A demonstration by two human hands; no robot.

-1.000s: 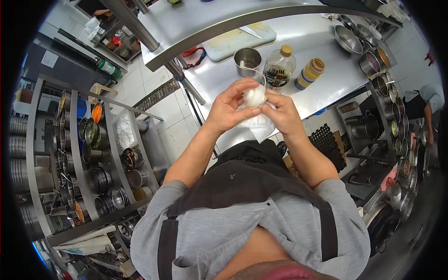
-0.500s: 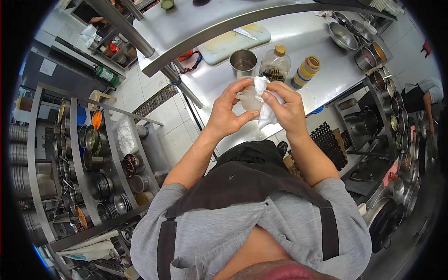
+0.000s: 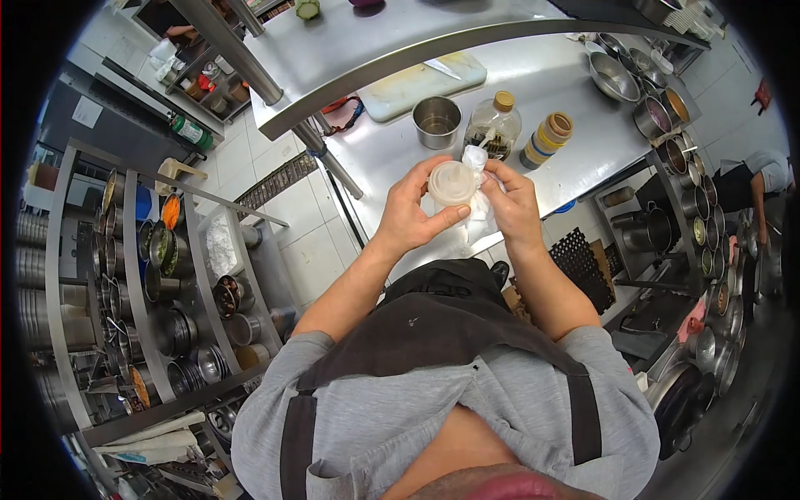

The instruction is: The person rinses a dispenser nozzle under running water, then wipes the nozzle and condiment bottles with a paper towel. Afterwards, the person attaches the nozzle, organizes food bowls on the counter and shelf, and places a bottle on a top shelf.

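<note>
My left hand [image 3: 410, 206] grips a small translucent round cap [image 3: 452, 182] by its edge, thumb below and fingers above. Just right of it, my right hand [image 3: 514, 202] pinches a crumpled white cloth [image 3: 479, 208], which touches the cap's right side. Beyond the hands on the steel table [image 3: 550, 100] stand a metal pot [image 3: 437, 122], a clear bottle [image 3: 494, 125] with a yellow lid and dark contents, and a yellowish jar [image 3: 547, 140] with a brown top.
A cutting board [image 3: 425, 86] with a knife [image 3: 442, 69] lies farther back. Metal bowls [image 3: 615, 77] sit at the table's right end. A raised steel shelf [image 3: 400, 42] crosses above. Racks of pans [image 3: 171, 325] stand left. Another person [image 3: 767, 172] is at far right.
The cloth has come off the round cap's face and now sits at its right side. The cap has turned to show its circular face. My right hand has shifted slightly downward.
</note>
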